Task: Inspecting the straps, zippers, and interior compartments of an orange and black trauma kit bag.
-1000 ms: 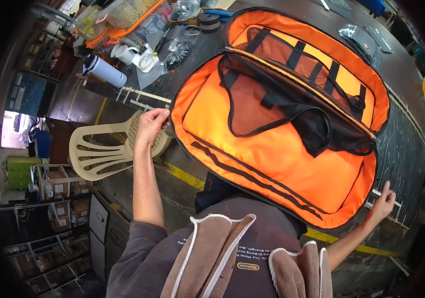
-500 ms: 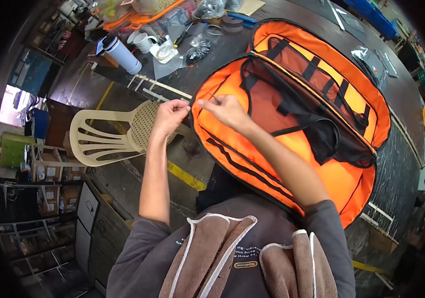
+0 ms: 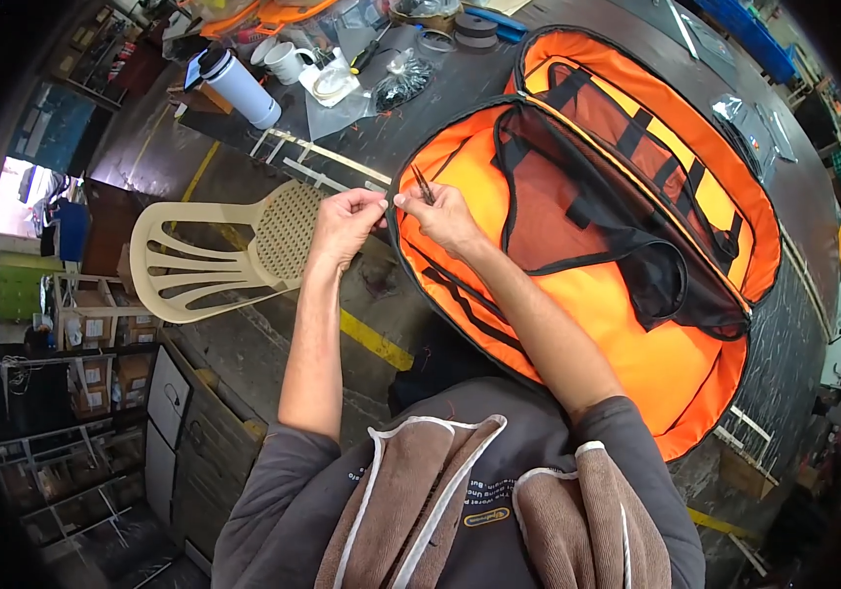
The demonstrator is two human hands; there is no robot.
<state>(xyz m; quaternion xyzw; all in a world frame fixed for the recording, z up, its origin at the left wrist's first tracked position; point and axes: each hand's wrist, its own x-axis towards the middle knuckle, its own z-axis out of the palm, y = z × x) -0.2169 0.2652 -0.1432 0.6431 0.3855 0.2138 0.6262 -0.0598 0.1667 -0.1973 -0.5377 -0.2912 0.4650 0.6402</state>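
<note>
A large orange bag (image 3: 577, 304) with black zipper edging lies spread open on the dark table, its mesh pockets showing. At its left edge my left hand (image 3: 347, 228) is closed in a pinch, thumb against forefinger. What lies between those fingertips is too small to tell. Just right of it, over the bag's rim, my right hand (image 3: 443, 218) is closed around a small two-bladed metal tool that looks like thread snips (image 3: 422, 185), points directed away from me. Its thumb and forefinger almost meet the left fingertips.
A beige plastic chair (image 3: 209, 257) stands left of my left forearm. Along the table's far left are a pale blue bottle (image 3: 241, 90), a white mug (image 3: 286, 63), a clear plastic bag of dark parts (image 3: 404, 79) and a roll of black tape (image 3: 476, 31).
The bag appears slightly farther right in view. My right hand has turned so the snips now point up and away. My left hand keeps its pinch near the edge.
</note>
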